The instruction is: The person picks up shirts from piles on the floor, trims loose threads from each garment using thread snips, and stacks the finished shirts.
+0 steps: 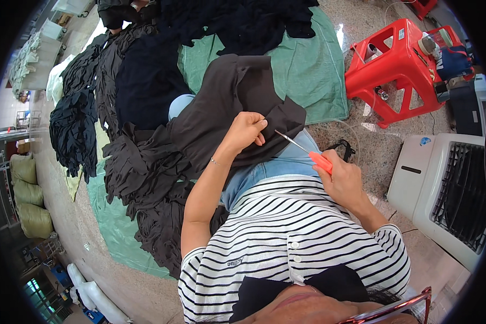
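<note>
I see the left hand [247, 131] pinched narrow on dark cloth [218, 102] draped over the lap [254, 174], probably steadying it, the right hand [342, 181] gripping an orange-handled pointed tool [321, 162] angled toward that pinch.

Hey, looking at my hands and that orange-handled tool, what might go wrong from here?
First, the orange-handled tool in the right hand points toward the left hand, so a slip might jab the fingers. Second, its thin metal tip is over the dark garment, so it may snag or pierce the cloth. Third, pressing too hard could carry through to the light-blue jeans underneath.
</note>
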The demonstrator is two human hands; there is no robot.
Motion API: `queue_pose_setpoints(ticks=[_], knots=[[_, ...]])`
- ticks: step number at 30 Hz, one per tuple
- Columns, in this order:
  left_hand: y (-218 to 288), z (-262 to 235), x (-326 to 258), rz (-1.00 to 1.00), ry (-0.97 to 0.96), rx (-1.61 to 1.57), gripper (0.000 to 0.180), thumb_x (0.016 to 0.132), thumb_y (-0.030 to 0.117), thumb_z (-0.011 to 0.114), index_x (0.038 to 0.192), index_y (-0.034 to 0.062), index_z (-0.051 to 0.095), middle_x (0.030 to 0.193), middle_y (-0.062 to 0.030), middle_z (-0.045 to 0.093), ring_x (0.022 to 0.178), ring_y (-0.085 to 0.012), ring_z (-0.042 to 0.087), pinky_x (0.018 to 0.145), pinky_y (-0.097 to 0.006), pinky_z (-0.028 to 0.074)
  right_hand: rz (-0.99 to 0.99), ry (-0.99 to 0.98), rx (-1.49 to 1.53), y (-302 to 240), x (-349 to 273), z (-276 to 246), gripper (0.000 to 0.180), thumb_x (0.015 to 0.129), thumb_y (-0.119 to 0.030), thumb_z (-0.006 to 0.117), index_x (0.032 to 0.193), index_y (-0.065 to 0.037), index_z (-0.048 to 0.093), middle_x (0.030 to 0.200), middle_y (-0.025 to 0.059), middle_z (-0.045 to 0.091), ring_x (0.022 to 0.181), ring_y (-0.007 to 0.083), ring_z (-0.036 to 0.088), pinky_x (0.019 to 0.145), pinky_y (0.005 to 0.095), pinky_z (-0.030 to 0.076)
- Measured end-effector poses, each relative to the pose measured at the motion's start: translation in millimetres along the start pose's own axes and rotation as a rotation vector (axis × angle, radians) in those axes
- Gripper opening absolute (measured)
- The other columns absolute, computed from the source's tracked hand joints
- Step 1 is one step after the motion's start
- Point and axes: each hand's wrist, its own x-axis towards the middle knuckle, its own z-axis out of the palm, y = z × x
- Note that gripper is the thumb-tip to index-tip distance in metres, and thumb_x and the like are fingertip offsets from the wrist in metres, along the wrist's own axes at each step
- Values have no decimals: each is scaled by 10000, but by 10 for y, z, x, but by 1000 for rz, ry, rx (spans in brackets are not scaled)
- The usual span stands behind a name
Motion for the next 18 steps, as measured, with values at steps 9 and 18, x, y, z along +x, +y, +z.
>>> queue_pose_setpoints(ticks=[9,18], knots=[[14,61,-25,-78,4,-164,223,972,74,562,786,-44,598,709,-51,606,598,-179,689,546,-257,567,12,-65,-30,-6,42,16,258,913,-270,667,1038,-77,550,768,172,667,626,385,648,536,463,485],[274,56,-170,556,518,545,494,755,193,807,1184,44,613,1211,-176,612,1125,-295,593,876,-433,484,109,321,105,261,582,195,290,925,-262,660,1135,-91,557,856,199,676,742,425,657,601,472,506]])
